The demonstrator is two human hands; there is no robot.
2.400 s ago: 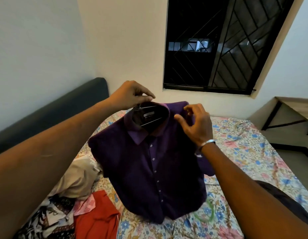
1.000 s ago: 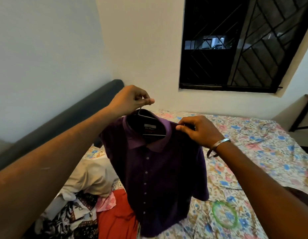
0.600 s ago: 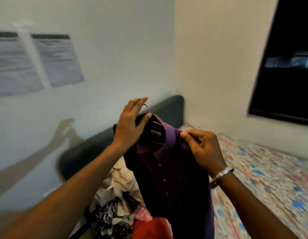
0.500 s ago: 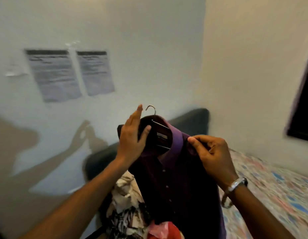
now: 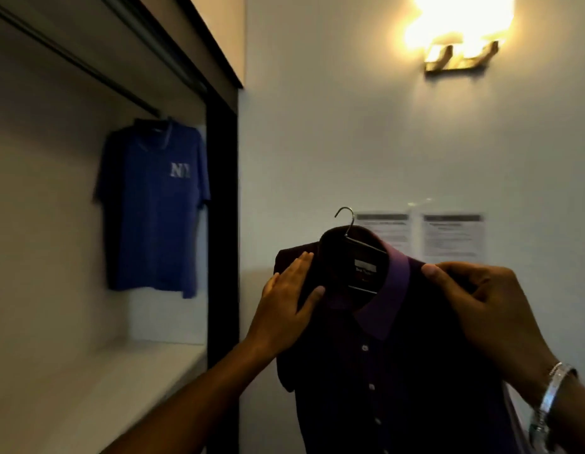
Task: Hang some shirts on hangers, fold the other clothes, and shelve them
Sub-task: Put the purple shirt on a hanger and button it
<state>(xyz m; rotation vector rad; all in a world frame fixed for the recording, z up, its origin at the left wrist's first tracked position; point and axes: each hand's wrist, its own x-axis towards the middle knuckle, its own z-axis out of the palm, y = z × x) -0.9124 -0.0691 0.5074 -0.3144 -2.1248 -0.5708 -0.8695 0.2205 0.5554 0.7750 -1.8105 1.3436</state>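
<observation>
So the purple shirt (image 5: 392,365) is on its hanger (image 5: 348,231) now, held up in the air right in front of the wall, just to the right of the open wardrobe (image 5: 220,191). Big change: a moment ago it was over the bed with the clothes pile under it, now the view has swung round to the closet, so I'd say the hanging part is done and it's about to go on the rail (image 5: 88,65).

Left hand (image 5: 286,309) used to pinch the hook up top; now it's flat with straight fingers against the shirt's left shoulder, not gripping anything. Right hand (image 5: 487,316) has kept its pinch on the other shoulder next to the collar.

A blue shirt (image 5: 153,208) already hangs inside. Wall lamp (image 5: 461,57) and two papers (image 5: 418,235) behind.
</observation>
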